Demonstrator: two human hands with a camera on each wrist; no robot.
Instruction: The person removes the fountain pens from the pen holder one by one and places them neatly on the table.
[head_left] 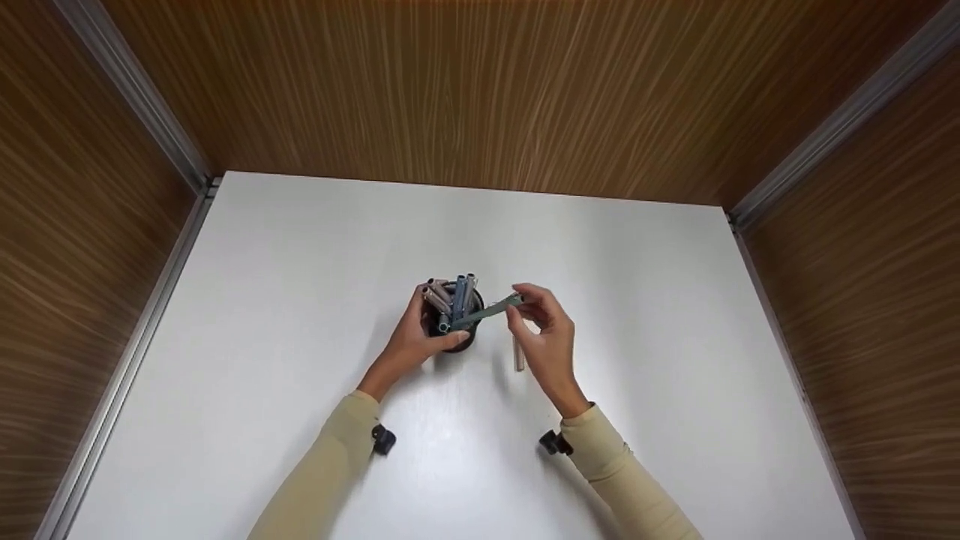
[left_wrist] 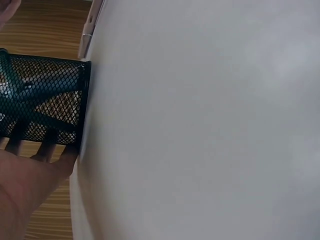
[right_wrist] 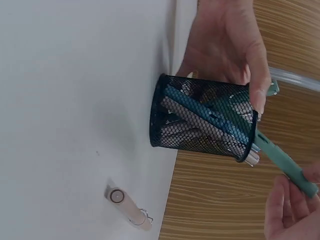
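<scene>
Step in hand: I judge that I am feeding the teal pen (head_left: 491,309) into the mesh cup (right_wrist: 200,117), its lower end at the rim among the pens already inside.
Doing it well: I would keep the pen's tip aimed at a gap between the stored pens (head_left: 450,294), tilt it steeper before letting go, and keep the cup pinned so it does not tip or slide on the desk (head_left: 675,315).
Left hand: my left hand (head_left: 416,337) wraps round the cup's near side, thumb up at the rim, grasping it firmly; the cup stands upright at the middle of the desk.
Right hand: my right hand (head_left: 544,334) pinches the pen's upper end between thumb and fingertips, wrist raised just right of the cup, the pen slanting down and left into the rim.
Nearby: a pale pen (right_wrist: 127,207) lies flat on the desk just beside the cup, beneath my right hand.
</scene>
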